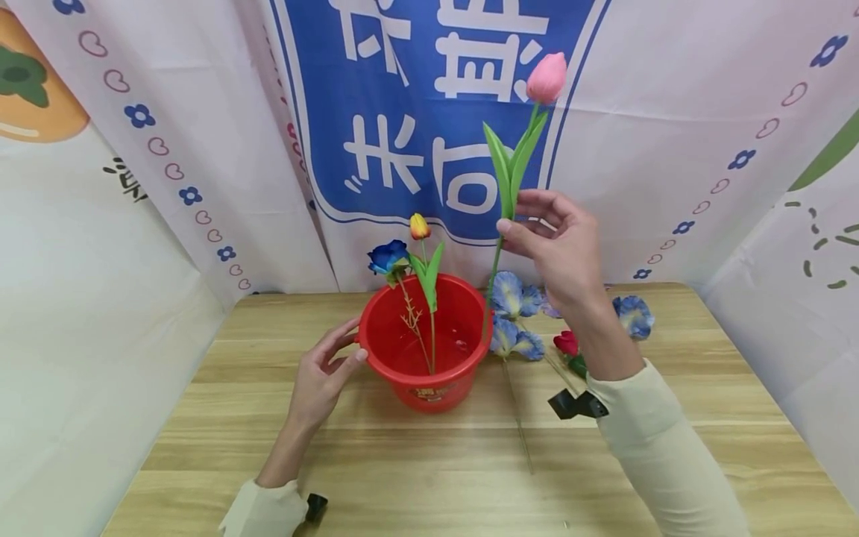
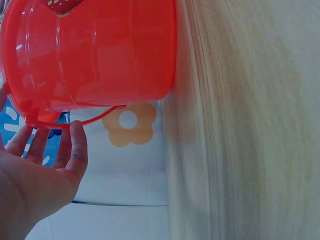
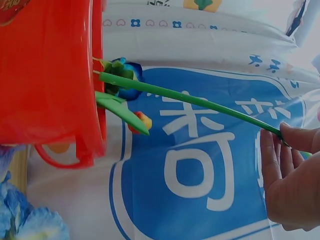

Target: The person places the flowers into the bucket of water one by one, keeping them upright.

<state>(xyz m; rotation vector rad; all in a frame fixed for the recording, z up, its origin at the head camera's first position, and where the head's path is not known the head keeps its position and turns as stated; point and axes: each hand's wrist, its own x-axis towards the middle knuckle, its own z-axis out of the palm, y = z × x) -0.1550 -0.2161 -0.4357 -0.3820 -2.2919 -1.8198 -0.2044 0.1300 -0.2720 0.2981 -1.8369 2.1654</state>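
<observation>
My right hand [image 1: 560, 246] pinches the green stem of an artificial pink tulip [image 1: 546, 78], held upright above the bucket's right side. Its stem [image 3: 200, 102] slants to the bucket's mouth, where the lower end meets the rim area. At the left side of the red bucket [image 1: 429, 391], my left hand [image 1: 322, 377] holds the rim and handle, its fingers bent around the handle [image 2: 92, 120]. A blue rose [image 1: 389, 257] and a yellow-orange tulip [image 1: 420, 227] stand inside, leaning on the far rim.
Blue irises [image 1: 513, 339] lie on the wooden table [image 1: 403, 462] right of the bucket, one stem pointing toward the front. A red flower [image 1: 567, 343] and another blue bloom [image 1: 633, 317] lie beyond, partly behind the right forearm. A printed cloth [image 1: 409, 164] hangs behind.
</observation>
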